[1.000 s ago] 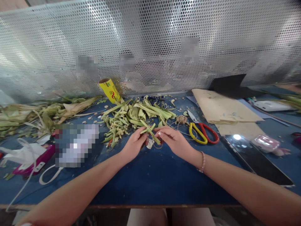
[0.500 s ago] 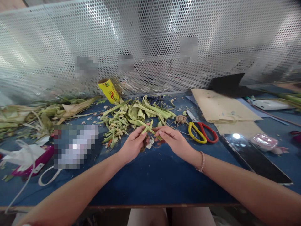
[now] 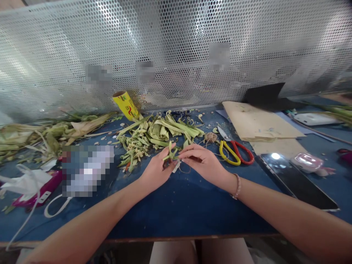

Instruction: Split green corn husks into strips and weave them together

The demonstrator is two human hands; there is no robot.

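My left hand pinches a small folded piece of green leaf strip, its ends sticking out above the thumb. My right hand is closed at the piece's right side, thumb and fingertips pressed together on a strip end. Just beyond both hands lies a heap of pale green leaf strips and small knotted leaf pieces. Right of the heap are a small ball of brown twine and scissors with one yellow and one red handle. A small pale scrap shows under my fingers.
A yellow cardboard tube leans behind the heap. At left are dried husks, a blurred-out object and a purple tissue pack. Brown paper, a black phone and a pink case lie at right. Perforated metal stands behind.
The leaf strips between my hands, spread crosswise before, now sit as a more compact piece in my left fingers. My right fingers have drawn together at its right side.
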